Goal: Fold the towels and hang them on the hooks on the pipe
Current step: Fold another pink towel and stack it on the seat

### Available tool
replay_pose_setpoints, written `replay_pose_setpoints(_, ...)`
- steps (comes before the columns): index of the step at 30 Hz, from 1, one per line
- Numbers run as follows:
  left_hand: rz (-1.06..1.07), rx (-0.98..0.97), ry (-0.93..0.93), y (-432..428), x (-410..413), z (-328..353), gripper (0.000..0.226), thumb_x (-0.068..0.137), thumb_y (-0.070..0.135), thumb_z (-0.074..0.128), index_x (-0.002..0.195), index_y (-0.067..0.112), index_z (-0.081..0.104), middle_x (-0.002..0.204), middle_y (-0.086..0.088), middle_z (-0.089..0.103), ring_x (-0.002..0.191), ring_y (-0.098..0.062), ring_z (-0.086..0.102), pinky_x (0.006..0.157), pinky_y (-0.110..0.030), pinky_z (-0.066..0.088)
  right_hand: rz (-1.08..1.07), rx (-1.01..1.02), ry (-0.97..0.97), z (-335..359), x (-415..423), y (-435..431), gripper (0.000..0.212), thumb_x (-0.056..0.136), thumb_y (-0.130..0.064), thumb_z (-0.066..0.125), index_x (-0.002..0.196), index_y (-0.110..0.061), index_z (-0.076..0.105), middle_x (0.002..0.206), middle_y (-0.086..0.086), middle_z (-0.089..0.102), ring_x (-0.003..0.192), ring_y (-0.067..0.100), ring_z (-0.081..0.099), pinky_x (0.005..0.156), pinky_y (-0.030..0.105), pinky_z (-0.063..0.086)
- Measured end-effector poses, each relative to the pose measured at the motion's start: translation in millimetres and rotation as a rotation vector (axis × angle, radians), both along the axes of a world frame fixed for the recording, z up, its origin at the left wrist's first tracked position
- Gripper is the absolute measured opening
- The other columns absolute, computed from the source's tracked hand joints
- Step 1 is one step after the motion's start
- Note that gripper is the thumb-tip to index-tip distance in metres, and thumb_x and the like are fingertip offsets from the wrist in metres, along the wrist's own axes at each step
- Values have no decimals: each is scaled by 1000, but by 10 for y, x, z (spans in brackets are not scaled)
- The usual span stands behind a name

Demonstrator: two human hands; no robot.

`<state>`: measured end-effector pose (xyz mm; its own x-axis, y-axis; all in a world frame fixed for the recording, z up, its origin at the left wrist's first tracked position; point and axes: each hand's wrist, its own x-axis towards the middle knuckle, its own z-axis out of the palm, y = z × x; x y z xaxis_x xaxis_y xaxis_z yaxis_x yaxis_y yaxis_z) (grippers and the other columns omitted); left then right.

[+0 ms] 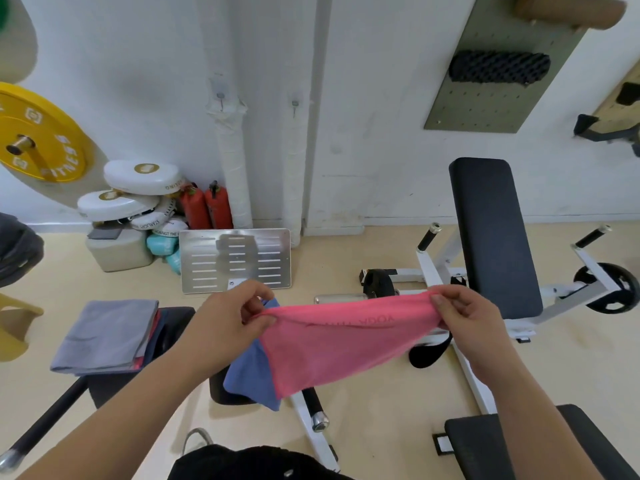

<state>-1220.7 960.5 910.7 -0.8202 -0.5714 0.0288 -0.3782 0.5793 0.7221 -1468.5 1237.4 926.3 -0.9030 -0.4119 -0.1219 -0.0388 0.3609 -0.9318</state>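
Both hands, left hand (pixel 239 313) and right hand (pixel 460 313), pinched the pink towel (pixel 332 344) taut, well below the pipe (pixel 231 161) hooks. A blue towel (pixel 249 372) hung behind it. Probably best to match corners before folding.

A single wide-angle view is given from head height, aimed forward and downward. The near foreground is filled by the left hand (pixel 239 317) and right hand (pixel 464 317), seen close. The floor (pixel 381 410) lies below, and the wall (pixel 381 133) with its pipe (pixel 232 168) is faced farther off.
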Motion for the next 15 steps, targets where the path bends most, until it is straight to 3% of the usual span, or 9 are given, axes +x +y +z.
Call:
replay_pose_setpoints(3, -116, 1, -135, -60, 35, -24, 41, 88, 12, 75, 119, 39, 68, 89, 26, 69, 86, 9, 65, 75, -7, 48, 79, 41, -48, -36, -14, 69, 20, 98, -8, 66, 108, -19, 79, 98, 1, 80, 99, 25, 73, 93, 41, 60)
replay_pose_setpoints(6, -112, 82, -178, -131, 61, -13, 33, 86, 7, 75, 97, 37, 75, 87, 21, 74, 85, 8, 68, 75, -10, 50, 132, 98, -54, -51, -25, 100, 17, 96, -5, 67, 101, -15, 80, 93, 3, 80, 98, 25, 73, 92, 41, 60)
replay_pose_setpoints(9, -96, 279, -171, -165, 112, 43, 14, 84, 12, 83, 84, 25, 79, 81, 5, 78, 74, -2, 71, 74, -22, 58, 126, 40, -80, -48, -26, 114, 13, 95, -1, 67, 101, -9, 76, 94, 11, 78, 97, 28, 73, 89, 39, 61)
replay_pose_setpoints(12, -130, 616, -73, -135, 176, 175, 10, 86, 14, 83, 89, 8, 75, 83, -13, 74, 77, -14, 68, 78, -28, 59, 80, -49, -121, -60, -48, 122, 12, 97, -3, 64, 105, -5, 74, 99, 16, 77, 95, 27, 72, 86, 35, 64)
replay_pose_setpoints(15, -163, 756, -7, -83, 195, 214, 9, 88, 7, 77, 96, 2, 73, 87, -11, 70, 84, -16, 66, 82, -26, 56, 82, -108, -167, -74, -49, 94, 13, 100, -5, 60, 107, -1, 70, 101, 19, 77, 94, 24, 73, 86, 27, 63)
